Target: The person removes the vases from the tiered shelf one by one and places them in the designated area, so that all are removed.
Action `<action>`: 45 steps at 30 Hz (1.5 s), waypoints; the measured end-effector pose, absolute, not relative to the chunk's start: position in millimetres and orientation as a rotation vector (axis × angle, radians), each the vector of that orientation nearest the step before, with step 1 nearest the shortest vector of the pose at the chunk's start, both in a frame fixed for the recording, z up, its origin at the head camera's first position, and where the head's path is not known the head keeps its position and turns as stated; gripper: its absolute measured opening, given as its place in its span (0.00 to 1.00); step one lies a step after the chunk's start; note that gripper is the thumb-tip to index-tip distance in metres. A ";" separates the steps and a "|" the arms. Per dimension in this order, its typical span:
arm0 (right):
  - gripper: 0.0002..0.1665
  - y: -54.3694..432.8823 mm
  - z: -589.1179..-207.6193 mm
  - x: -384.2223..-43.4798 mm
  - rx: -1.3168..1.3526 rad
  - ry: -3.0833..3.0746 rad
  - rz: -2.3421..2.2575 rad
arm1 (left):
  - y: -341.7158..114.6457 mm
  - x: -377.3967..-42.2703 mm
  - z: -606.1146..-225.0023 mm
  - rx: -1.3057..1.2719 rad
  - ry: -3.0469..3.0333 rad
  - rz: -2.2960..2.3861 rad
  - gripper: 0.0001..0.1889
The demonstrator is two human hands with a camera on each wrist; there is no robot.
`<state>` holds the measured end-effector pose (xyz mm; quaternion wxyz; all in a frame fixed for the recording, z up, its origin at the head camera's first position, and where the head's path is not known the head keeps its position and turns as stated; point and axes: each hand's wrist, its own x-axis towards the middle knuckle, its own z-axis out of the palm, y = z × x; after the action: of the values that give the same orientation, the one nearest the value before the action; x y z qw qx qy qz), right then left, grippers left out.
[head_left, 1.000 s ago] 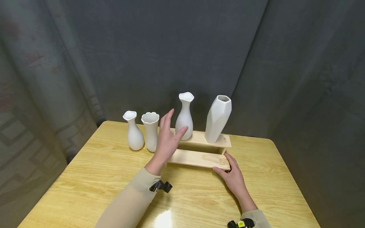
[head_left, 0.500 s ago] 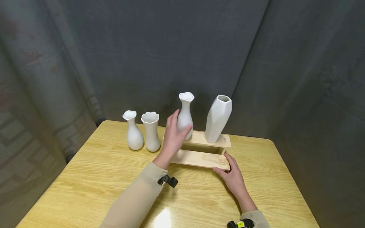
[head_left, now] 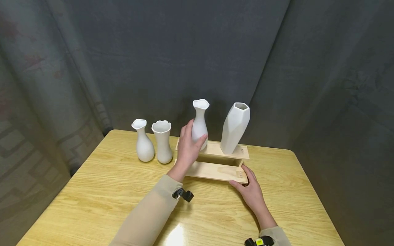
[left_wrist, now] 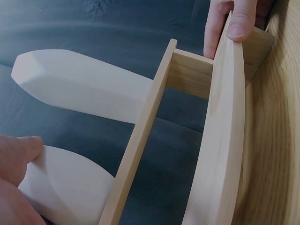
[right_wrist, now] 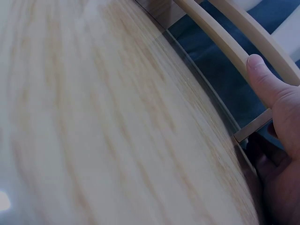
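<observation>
A two-step light wooden stand (head_left: 220, 171) stands toward the back of the table. On its upper step are a curvy white vase with a wavy rim (head_left: 200, 124) and a tall faceted white vase (head_left: 235, 128). My left hand (head_left: 188, 148) grips the curvy vase low on its body, fingers behind it and thumb across the front. In the left wrist view the base of this curvy vase (left_wrist: 72, 187) meets the upper board. At the stand's right end, my right hand (head_left: 253, 193) grips the lower step, thumb (right_wrist: 262, 79) on its front edge; the other fingers are partly hidden.
Left of the stand, a small white bottle-necked vase (head_left: 145, 147) and a white scalloped-rim vase (head_left: 164, 147) stand on the wooden table (head_left: 92, 191). Grey curtains (head_left: 172, 51) hang close behind the table and along both sides.
My left hand has moved right and closed round the curvy vase, which stays on the upper step. The right hand keeps its hold on the stand.
</observation>
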<state>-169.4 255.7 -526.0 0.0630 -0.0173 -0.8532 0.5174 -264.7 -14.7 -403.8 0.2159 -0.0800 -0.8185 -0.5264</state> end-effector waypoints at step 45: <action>0.58 255.3 -527.3 -173.3 -0.032 -2.558 1.592 | -110.9 -177.4 -421.0 -0.329 -2.204 -1.481 0.42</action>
<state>-173.3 255.3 -527.3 0.0642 -0.0107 -0.8471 0.5274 -177.4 -110.9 -421.0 0.2307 -0.1196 -0.8015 -0.5386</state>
